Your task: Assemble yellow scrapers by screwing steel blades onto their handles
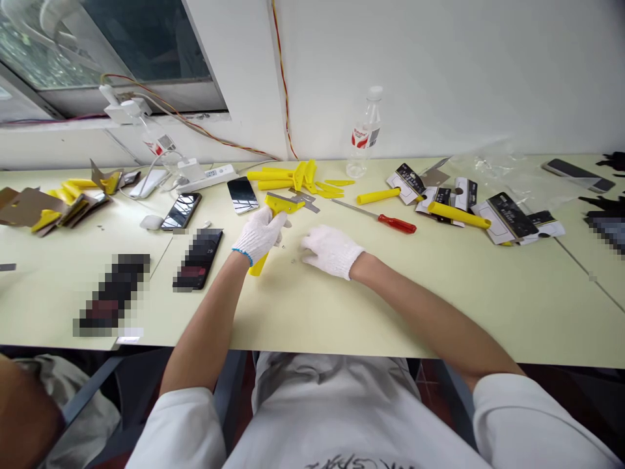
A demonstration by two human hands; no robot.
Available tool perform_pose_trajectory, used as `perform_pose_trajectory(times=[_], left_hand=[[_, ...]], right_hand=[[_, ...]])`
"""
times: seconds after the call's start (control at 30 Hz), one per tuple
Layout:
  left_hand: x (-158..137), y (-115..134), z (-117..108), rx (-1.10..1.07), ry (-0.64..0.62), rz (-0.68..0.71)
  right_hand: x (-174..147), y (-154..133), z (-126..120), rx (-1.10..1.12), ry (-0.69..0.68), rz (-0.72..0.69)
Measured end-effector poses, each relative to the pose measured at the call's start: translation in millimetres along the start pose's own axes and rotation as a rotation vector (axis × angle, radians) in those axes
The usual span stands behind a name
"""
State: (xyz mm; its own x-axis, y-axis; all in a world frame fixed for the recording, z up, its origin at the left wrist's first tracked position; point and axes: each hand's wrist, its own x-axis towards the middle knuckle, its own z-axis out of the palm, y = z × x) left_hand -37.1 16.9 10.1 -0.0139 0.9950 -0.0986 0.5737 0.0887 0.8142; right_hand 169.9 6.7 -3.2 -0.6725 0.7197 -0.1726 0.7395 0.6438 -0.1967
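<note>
My left hand (260, 236), in a white knit glove with a blue cuff, is wrapped round the handle of a yellow scraper (284, 205). The scraper's head with a metal blade points away from me, and its handle end shows below the glove. My right hand (332, 251), gloved too, rests low over the table with its fingers curled in; what they hold, if anything, is too small to make out. Tiny bits, perhaps screws (293, 261), lie between the hands. Loose metal blades (306, 200) and a red-handled screwdriver (396, 224) lie beyond.
Yellow scraper parts (278, 174) are heaped behind my left hand. Carded packages (505, 218) with yellow handles lie right, near a plastic bottle (364, 137). Phones (198, 260) and a power strip (219, 174) are left. Another person's arm (27, 410) shows at lower left.
</note>
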Motion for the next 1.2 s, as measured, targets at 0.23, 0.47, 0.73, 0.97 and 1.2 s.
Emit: perform_pose_trajectory(times=[0.23, 0.47, 0.73, 0.97, 1.2], left_hand=[[1, -1, 1, -0.037, -0.017, -0.001], [2, -1, 3, -0.043, -0.041, 0.007], [-5, 3, 2, -0.073, -0.105, 0.005], [9, -18, 15, 0.42, 0.163, 0.391], [14, -28, 17, 0.568, 0.243, 0.533]], right_hand=[[8, -12, 2, -0.005, -0.03, 0.025], [11, -23, -3, -0.074, -0.062, -0.084], [14, -41, -8, -0.116, -0.113, -0.043], [10, -55, 1, -0.197, -0.118, -0.041], [10, -60, 6, -0.172, -0.122, -0.02]])
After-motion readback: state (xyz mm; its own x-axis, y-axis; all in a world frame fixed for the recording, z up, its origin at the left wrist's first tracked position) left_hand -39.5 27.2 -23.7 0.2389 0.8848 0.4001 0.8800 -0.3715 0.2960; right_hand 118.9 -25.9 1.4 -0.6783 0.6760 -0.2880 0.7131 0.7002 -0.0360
